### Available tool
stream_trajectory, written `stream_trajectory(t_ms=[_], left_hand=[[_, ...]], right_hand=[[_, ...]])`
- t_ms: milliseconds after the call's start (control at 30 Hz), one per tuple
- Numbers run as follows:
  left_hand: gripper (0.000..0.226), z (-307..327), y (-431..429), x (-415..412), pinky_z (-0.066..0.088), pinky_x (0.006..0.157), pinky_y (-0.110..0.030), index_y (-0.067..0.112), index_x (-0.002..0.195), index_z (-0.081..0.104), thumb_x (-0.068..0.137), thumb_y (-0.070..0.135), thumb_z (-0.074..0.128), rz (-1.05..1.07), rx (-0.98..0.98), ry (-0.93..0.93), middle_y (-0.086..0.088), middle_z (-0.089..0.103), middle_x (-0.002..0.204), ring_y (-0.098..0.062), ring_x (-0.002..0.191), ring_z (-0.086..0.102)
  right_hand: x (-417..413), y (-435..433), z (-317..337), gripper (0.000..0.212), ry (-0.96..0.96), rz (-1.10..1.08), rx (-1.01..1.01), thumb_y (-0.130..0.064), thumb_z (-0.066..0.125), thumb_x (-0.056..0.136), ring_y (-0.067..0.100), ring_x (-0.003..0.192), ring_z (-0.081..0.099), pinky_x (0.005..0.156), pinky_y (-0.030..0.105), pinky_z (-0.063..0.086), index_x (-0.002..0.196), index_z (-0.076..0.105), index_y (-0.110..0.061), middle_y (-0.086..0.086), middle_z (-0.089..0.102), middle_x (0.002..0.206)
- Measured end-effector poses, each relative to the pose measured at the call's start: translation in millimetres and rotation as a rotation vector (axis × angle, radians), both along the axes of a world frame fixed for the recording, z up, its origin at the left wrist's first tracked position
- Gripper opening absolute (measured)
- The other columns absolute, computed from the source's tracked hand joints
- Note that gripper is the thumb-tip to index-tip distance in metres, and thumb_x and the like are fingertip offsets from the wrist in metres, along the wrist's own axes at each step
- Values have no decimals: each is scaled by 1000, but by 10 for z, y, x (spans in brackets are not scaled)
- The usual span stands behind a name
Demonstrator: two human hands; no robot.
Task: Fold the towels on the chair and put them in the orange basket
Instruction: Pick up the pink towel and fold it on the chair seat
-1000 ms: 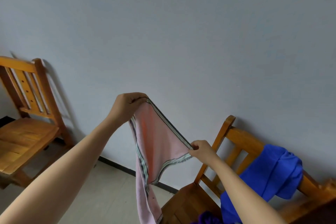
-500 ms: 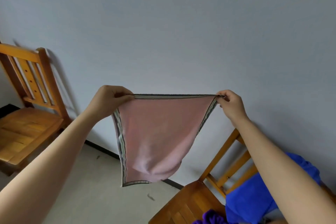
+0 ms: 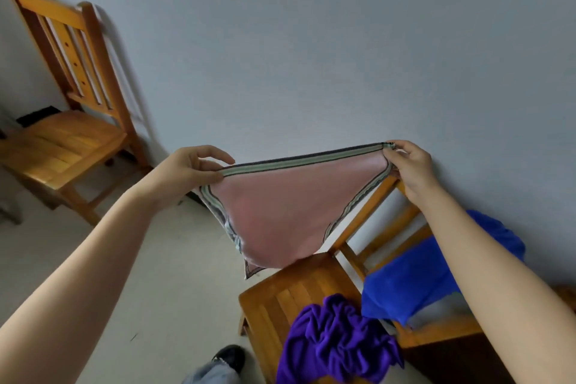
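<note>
Progress is small, as I judge it. The left hand [image 3: 190, 165] and the right hand [image 3: 411, 165] each pinch one top corner of the pink towel [image 3: 280, 212]. The towel hangs spread in the air between them, above the chair [image 3: 299, 290], and is not yet folded. A purple towel [image 3: 336, 343] lies crumpled on the seat, and a blue towel [image 3: 414, 284] is draped on the same chair; both wait for folding. The orange basket is not visible.

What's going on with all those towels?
A person holds a pink towel stretched out in the air, the left hand and right hand each pinching an end of its top edge. It hangs above a wooden chair, where a purple towel and a blue towel lie unfolded. No basket is in view.
</note>
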State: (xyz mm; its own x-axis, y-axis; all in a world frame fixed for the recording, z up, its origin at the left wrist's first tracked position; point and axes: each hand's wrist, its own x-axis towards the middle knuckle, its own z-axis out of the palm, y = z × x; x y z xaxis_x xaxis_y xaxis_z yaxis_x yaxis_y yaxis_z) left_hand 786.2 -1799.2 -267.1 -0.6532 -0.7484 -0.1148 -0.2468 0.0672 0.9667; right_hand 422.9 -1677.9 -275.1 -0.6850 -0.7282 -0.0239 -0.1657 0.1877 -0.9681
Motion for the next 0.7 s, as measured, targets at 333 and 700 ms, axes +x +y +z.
stream_trajectory(t_ms=[333,700], left_hand=[[23,-399,1876,149,50,72,-31,19,76,71,69,-3,69,172,191,46,-7,72,77,-23,73,63],[23,-1224,2711,17,54,64,-25,2,89,61,80,-19,53,233,519,46,-17,65,88,-27,81,60]], right_hand=[[58,1535,-233,19,35,157,21,-9,52,93,6,74,57,70,21,47,87,60,-25,-4,61,81],[89,2622,-853,18,28,46,316,-7,50,93,20,89,57,62,22,44,108,60,-8,9,61,100]])
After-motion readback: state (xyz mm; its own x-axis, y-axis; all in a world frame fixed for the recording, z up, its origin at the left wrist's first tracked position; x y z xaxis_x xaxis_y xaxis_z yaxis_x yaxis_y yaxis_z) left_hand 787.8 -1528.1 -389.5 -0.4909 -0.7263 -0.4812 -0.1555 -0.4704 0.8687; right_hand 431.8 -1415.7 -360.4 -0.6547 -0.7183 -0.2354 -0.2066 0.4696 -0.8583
